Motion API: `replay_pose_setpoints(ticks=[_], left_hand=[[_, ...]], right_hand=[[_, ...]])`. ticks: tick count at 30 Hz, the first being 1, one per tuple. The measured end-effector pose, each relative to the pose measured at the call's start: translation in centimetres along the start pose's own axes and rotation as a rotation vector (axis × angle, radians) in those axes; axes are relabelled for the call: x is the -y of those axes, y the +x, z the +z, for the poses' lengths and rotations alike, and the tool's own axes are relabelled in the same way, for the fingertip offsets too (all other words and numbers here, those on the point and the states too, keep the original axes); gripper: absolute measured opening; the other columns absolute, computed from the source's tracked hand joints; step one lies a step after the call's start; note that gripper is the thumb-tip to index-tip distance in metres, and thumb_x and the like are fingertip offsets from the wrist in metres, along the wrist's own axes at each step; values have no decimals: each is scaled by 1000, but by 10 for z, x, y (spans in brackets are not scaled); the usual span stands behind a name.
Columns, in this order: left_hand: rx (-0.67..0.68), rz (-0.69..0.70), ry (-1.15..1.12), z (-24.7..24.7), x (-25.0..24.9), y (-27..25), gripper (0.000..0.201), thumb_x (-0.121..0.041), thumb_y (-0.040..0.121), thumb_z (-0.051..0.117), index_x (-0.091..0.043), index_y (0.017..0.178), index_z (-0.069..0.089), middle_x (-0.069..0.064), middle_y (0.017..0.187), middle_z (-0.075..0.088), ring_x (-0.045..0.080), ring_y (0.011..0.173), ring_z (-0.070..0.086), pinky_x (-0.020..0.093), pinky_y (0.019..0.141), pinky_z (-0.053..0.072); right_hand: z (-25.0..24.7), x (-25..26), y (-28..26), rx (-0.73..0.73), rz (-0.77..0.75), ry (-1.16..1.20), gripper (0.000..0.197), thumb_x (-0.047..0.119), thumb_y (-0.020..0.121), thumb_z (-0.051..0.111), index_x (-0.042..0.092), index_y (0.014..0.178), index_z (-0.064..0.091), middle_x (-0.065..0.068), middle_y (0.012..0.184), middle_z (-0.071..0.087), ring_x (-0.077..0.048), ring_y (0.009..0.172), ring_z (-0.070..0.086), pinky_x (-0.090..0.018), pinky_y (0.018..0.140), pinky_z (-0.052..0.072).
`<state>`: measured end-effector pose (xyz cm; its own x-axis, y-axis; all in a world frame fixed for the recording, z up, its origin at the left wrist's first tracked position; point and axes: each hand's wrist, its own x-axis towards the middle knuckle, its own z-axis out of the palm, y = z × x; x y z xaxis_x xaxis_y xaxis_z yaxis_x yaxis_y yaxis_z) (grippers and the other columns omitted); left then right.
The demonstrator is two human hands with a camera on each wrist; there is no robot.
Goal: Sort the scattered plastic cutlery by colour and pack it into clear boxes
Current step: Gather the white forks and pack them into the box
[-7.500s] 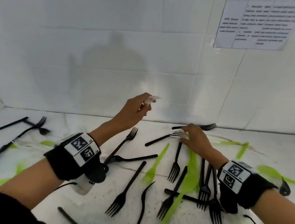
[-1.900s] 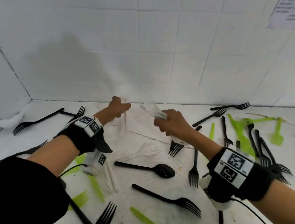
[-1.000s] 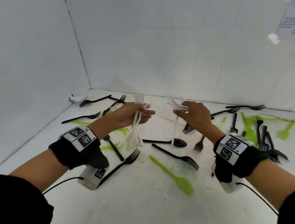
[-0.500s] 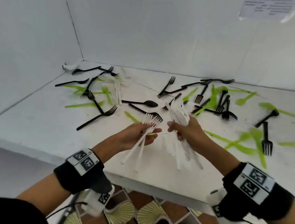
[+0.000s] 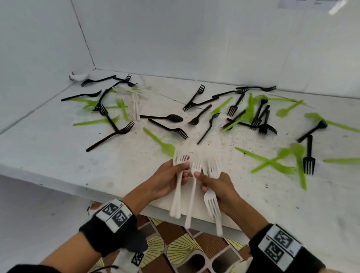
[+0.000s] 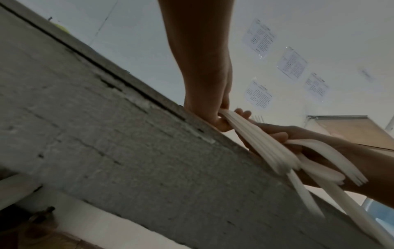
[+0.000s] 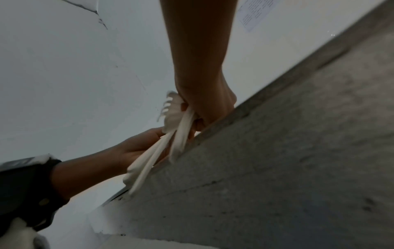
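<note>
White slab counter fills the head view, butted into a white wall corner; patterned brown-and-yellow floor shows below counter's front edge. From both wrist views the counter's rough grey front face runs diagonally, with the hands resting at its top edge. Printed sheets taped to the wall above counter. Scattered over counter top: black forks and spoons and green cutlery, spread from the back-left corner across to the far right; several white forks lie on counter left of centre, among the black and green pieces. One small white item in counter's back-left corner, kind not discernible. At counter's front edge, centre: both hands together on one bundle of white forks. Left hand fingers curled round the handles, tines fanned above its thumb. Right hand also curled round the same bundle from the other side, thumb tip pressed against a fork neck; one fork in it points tines-down toward the floor. Handles hang past counter's front edge. Black wristbands with printed square markers on both wrists. Exact fork count in bundle not readable (blur).
</note>
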<state>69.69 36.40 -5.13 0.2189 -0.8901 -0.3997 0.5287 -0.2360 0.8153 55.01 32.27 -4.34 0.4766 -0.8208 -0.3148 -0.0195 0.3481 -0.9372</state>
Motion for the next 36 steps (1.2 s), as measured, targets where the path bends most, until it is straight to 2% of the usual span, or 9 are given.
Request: replay_pose_setpoints(ticks=[3, 10, 16, 20, 26, 29, 31, 34, 36], left_hand=[[-6, -16, -42, -1, -2, -1, 16, -1, 96, 40, -5, 97, 56, 7, 78, 57, 10, 53, 57, 21, 53, 52], [24, -1, 71, 4, -1, -5, 13, -6, 98, 41, -8, 93, 53, 2, 67, 50, 7, 44, 47, 16, 43, 42], [90, 20, 139, 2, -1, -5, 18, -23, 99, 42, -8, 94, 52, 2, 72, 49, 4, 44, 44, 14, 39, 37], [91, 89, 289, 4, 1, -9, 8, -12, 95, 51, -8, 87, 52, 3, 66, 49, 2, 43, 43, 13, 39, 36], [58, 27, 249, 3, -2, -5, 14, -12, 96, 49, -7, 84, 54, -1, 60, 52, 3, 41, 44, 15, 38, 35], [114, -48, 133, 0, -7, -2, 16, -14, 98, 43, -5, 90, 54, -2, 58, 61, 6, 48, 57, 17, 45, 46], [151, -103, 37, -2, -9, -1, 16, -12, 99, 40, -4, 92, 52, 5, 69, 69, 11, 62, 68, 21, 58, 55], [189, -133, -62, -3, -9, 0, 10, -8, 99, 40, -3, 93, 47, 18, 93, 63, 22, 71, 72, 30, 68, 59], [192, -127, -59, -3, -9, 0, 9, -7, 99, 40, -4, 93, 47, 18, 96, 60, 22, 70, 71, 31, 68, 59]], right_hand=[[1, -1, 3, -59, 4, 30, 12, 4, 80, 70, 8, 73, 61, 6, 40, 53, -2, 35, 45, -14, 40, 39], [4, 2, 1, -75, 65, 97, 7, 8, 82, 68, 7, 78, 63, 7, 42, 56, -1, 35, 44, -13, 38, 38], [10, 4, 7, -72, 101, 32, 10, 10, 79, 72, 7, 77, 63, 3, 49, 58, -2, 34, 42, -15, 38, 38], [19, 3, 9, -95, 68, -54, 10, 7, 81, 69, 9, 75, 61, -3, 56, 54, -2, 32, 39, -15, 37, 35], [24, -1, 7, -136, -3, -97, 19, 10, 85, 66, 9, 68, 58, 4, 43, 51, -1, 31, 40, -14, 38, 34], [19, 5, 6, -104, 81, -11, 18, 16, 89, 61, 6, 74, 59, -3, 56, 53, -4, 32, 42, -15, 37, 36], [14, 8, 7, -120, 121, 77, 14, 14, 90, 59, 3, 82, 61, -5, 58, 53, -6, 32, 43, -14, 35, 35], [9, 6, 8, -152, 125, 196, 9, 10, 89, 58, 3, 83, 58, -6, 60, 51, -7, 34, 47, -15, 36, 38], [9, 3, 8, -152, 105, 246, 11, 9, 89, 59, 5, 78, 57, -3, 54, 52, -8, 37, 51, -16, 37, 41]])
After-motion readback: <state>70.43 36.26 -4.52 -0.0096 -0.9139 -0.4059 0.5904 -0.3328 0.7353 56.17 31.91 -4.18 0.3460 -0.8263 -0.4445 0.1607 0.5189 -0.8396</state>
